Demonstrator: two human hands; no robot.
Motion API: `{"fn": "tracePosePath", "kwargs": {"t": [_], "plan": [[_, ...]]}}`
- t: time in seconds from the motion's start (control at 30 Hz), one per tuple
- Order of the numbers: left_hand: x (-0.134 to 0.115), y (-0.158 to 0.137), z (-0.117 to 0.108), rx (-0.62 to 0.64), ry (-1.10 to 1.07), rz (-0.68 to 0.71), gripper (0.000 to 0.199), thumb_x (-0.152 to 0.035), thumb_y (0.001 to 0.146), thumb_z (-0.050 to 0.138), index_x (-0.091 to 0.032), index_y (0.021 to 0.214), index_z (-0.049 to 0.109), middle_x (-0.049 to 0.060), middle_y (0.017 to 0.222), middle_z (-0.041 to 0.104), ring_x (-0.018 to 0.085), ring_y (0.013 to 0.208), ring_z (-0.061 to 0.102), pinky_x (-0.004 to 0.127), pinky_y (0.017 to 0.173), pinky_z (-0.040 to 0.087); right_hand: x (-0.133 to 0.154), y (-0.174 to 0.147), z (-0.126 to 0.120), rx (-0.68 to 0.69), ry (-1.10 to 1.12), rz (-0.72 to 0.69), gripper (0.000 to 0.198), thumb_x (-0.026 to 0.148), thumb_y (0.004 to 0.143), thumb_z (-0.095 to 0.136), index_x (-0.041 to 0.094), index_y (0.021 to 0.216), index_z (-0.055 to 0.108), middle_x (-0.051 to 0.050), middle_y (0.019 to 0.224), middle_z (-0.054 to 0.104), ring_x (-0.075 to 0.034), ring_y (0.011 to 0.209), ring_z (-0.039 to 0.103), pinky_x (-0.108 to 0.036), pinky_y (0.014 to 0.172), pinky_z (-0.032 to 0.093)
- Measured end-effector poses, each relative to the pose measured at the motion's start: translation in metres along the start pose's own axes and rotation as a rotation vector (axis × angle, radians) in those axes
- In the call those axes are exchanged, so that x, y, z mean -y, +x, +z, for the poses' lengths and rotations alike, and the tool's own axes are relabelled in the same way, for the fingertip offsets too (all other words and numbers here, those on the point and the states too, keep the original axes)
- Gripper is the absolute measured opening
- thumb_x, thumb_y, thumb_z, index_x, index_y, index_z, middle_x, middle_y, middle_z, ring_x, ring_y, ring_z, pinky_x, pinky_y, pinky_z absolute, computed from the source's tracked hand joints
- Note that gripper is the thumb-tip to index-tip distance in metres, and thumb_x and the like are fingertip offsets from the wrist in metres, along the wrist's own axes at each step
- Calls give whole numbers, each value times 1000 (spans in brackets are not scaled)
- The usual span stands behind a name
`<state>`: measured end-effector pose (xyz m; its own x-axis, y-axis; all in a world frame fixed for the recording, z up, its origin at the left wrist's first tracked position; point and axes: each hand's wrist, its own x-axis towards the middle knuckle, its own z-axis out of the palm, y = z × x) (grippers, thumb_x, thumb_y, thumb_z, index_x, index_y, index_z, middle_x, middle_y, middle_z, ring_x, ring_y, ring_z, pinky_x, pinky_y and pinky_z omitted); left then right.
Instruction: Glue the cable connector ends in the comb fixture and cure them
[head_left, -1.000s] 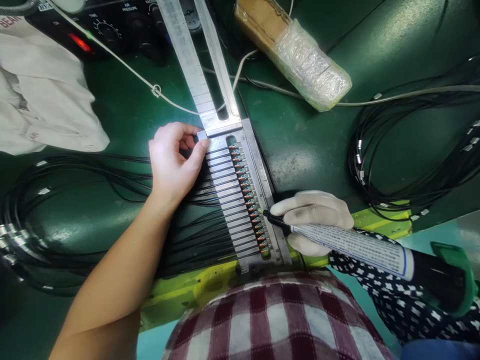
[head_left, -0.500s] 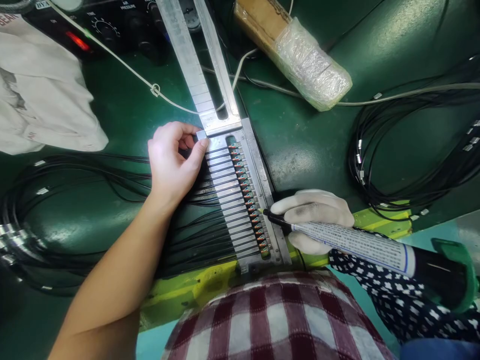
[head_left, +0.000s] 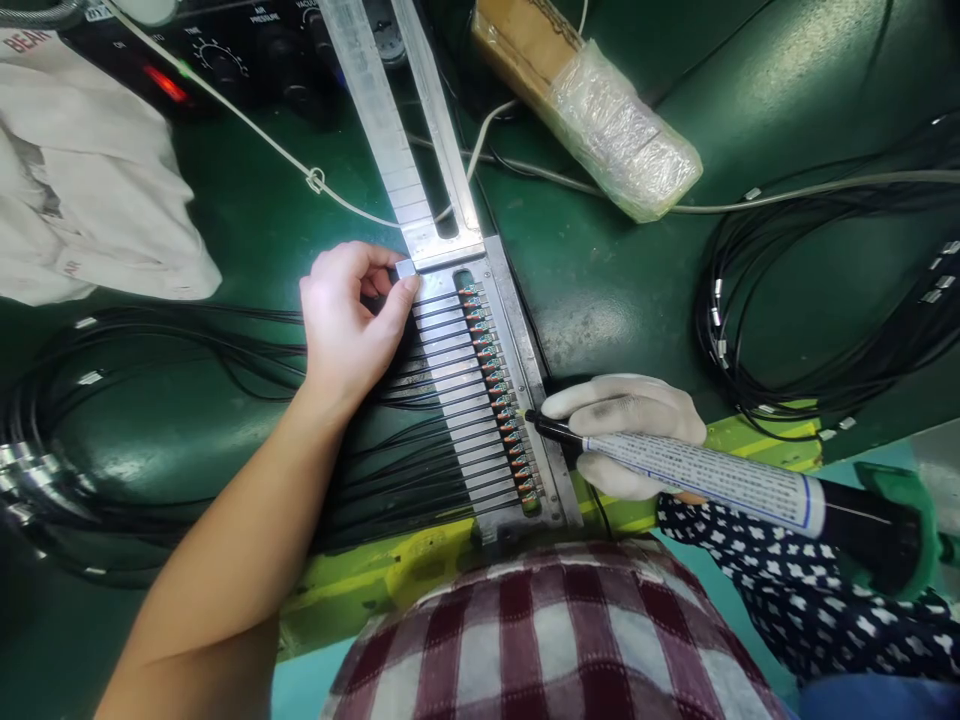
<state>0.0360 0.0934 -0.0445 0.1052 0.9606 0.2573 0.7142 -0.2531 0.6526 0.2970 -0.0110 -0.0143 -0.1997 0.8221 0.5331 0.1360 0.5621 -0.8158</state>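
Note:
My bare left hand (head_left: 356,325) pinches a small metal tab at the upper left corner of the metal jig (head_left: 454,380), thumb against index finger. Black cables (head_left: 450,330) lie side by side across this jig, and their stripped ends with small connectors (head_left: 495,375) sit in its long slot. In a white glove, my right hand (head_left: 630,420) is closed around a dispensing syringe (head_left: 697,480) with a printed label, black tip and green rear fitting. The black tip rests close to the connectors in the lower half of the slot; whether it touches them I cannot tell.
A hinged slotted metal plate (head_left: 375,120) extends beyond the jig. Behind stands a dispenser box (head_left: 247,60) with knobs. A plastic-wrapped cardboard piece (head_left: 585,110), white cloth (head_left: 97,190) and cable coils (head_left: 712,310) lie around. Yellow trim (head_left: 360,590) marks the green table's front edge.
The syringe's rear end has risen slightly, and its tip has shifted a little up along the row of connectors. My left hand keeps its pinch on the jig.

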Motion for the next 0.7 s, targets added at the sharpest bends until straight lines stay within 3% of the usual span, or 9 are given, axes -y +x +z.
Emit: {"fn": "tracePosePath", "kwargs": {"t": [0.27,0.7], "plan": [[2,-1,1,3,8,-2,12,-23,79,70,-18,89,65,-2,72,55,14,72,49,32,74,41,12,-11,-1,-21,-111,20,9,15,76,68,20,83,68,-6,89,78,-15,68,73,-25,60,64],[5,-1,1,4,16,2,15,-26,79,69,-18,91,65,-2,73,56,14,71,50,33,75,43,2,-15,3,-13,-57,6,15,16,75,68,21,88,69,-5,92,78,-16,70,74,-25,60,64]]}}
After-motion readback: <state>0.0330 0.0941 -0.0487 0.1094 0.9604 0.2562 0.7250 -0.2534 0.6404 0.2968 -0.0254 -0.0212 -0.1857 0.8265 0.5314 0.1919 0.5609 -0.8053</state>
